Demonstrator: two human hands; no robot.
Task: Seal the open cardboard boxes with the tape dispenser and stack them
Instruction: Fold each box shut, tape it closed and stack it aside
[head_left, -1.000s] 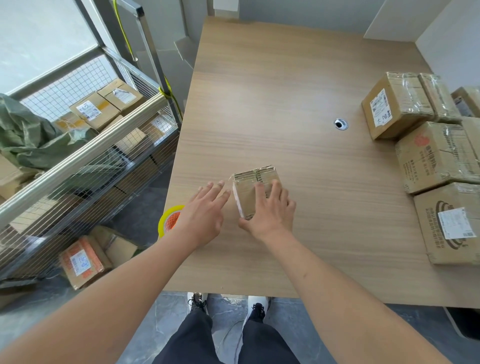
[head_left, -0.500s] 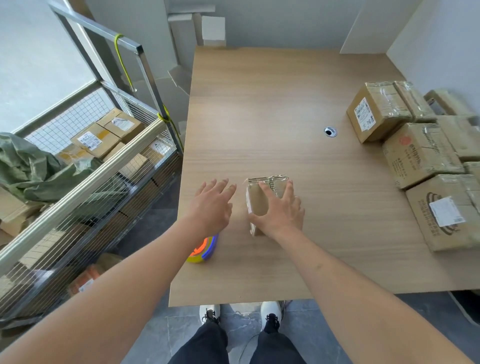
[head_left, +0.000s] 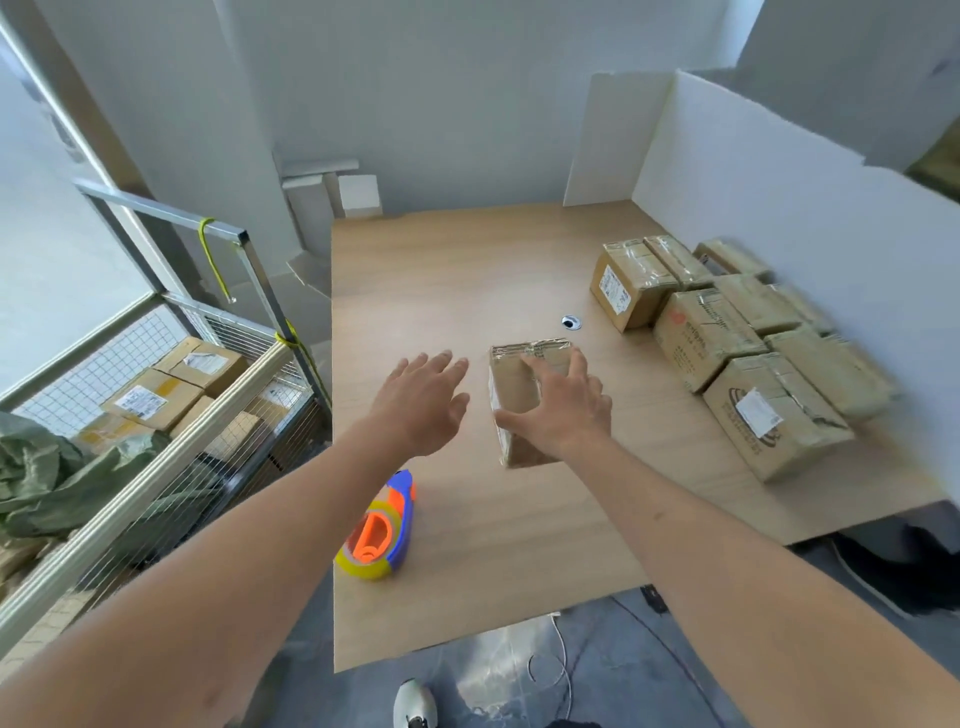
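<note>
A small taped cardboard box stands on the wooden table. My right hand lies on top of it, fingers spread over its upper face and thumb against its left side. My left hand hovers just left of the box with straight fingers, touching nothing. The tape dispenser, blue, orange and yellow, lies on the table near the front left edge, under my left forearm.
Several sealed boxes are grouped along the table's right side against a white partition. A cable hole sits mid-table. A wire-mesh cart with more boxes and green fabric stands to the left.
The camera has tilted up, so more of the wall and the dispenser shows. My right hand has spread further over the box top. My left hand stays beside it.
</note>
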